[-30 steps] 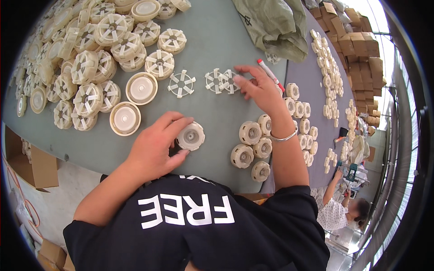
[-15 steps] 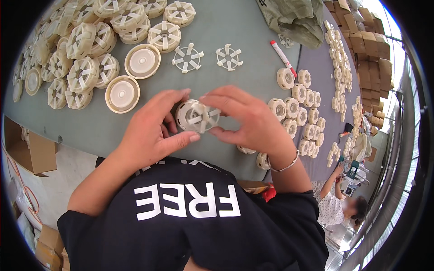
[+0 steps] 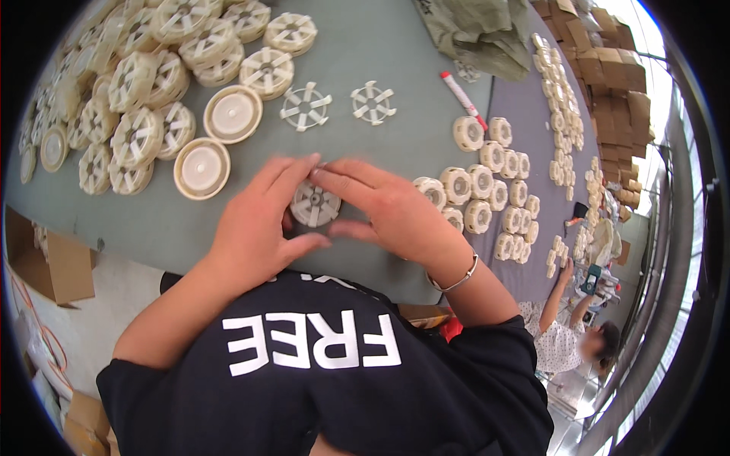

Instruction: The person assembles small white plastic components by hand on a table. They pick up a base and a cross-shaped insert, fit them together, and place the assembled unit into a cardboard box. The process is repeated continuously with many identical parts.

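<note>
Between my two hands sits a round cream plastic housing (image 3: 315, 204), its spoked face turned up. My left hand (image 3: 255, 213) curves around its left side, fingers at the far edge and thumb along the near side. My right hand (image 3: 395, 204) closes in from the right, fingertips meeting the left ones at the far rim, thumb at the near right. Fingers hide part of the rim. Beyond the hands, two loose white spoked rings (image 3: 306, 107) lie flat on the table. Two round lids (image 3: 203, 169) rest to the left of them.
A heap of spoked round parts (image 3: 137, 137) covers the far left. Several cream housings (image 3: 479, 181) stand in rows at the right, near a red-and-white marker (image 3: 462, 100) and a green sack (image 3: 479, 34). A co-worker (image 3: 563, 346) is at the far right. An open cardboard box (image 3: 57, 262) stands lower left.
The spoked ring that was tilted in my right hand now lies flat on the housing. My right hand has drawn in to the left, and the view has shifted slightly.
</note>
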A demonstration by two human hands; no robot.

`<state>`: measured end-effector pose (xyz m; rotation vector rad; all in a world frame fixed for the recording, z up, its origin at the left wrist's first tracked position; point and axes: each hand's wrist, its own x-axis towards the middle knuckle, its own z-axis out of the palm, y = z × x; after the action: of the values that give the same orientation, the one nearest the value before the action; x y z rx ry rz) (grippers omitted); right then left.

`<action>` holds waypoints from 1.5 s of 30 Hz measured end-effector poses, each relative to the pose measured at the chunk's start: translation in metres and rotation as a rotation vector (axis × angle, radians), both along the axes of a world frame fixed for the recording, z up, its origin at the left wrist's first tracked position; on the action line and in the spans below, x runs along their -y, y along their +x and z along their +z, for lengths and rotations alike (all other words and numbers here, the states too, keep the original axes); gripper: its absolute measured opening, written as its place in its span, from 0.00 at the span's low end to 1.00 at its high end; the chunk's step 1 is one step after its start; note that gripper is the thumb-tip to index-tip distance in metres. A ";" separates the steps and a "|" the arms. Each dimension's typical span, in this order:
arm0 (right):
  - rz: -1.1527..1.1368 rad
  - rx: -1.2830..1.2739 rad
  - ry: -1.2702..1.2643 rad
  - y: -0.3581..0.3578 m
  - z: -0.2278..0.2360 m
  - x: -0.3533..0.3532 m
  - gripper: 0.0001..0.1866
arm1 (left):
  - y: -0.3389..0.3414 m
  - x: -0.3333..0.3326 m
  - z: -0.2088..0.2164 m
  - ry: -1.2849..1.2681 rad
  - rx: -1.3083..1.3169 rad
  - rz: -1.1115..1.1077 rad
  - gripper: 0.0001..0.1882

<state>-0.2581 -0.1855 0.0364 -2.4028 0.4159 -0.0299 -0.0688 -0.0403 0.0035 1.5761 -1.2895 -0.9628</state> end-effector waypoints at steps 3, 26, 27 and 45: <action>-0.233 -0.083 0.048 -0.025 0.034 0.015 0.35 | 0.014 -0.004 0.000 -0.073 0.220 0.019 0.41; -0.239 0.071 -0.153 0.015 -0.018 0.107 0.20 | -0.013 0.020 -0.013 -0.085 0.361 -0.130 0.46; -0.315 0.035 -0.023 0.020 -0.011 0.100 0.19 | -0.009 0.018 -0.016 -0.092 0.349 -0.123 0.45; -0.150 -0.008 0.082 -0.002 0.019 0.038 0.34 | 0.011 -0.013 -0.001 0.076 -0.198 -0.037 0.41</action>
<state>-0.2602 -0.2233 0.0557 -2.2880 0.5896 -0.0686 -0.0581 -0.0269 0.0024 1.4772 -1.1598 -1.1726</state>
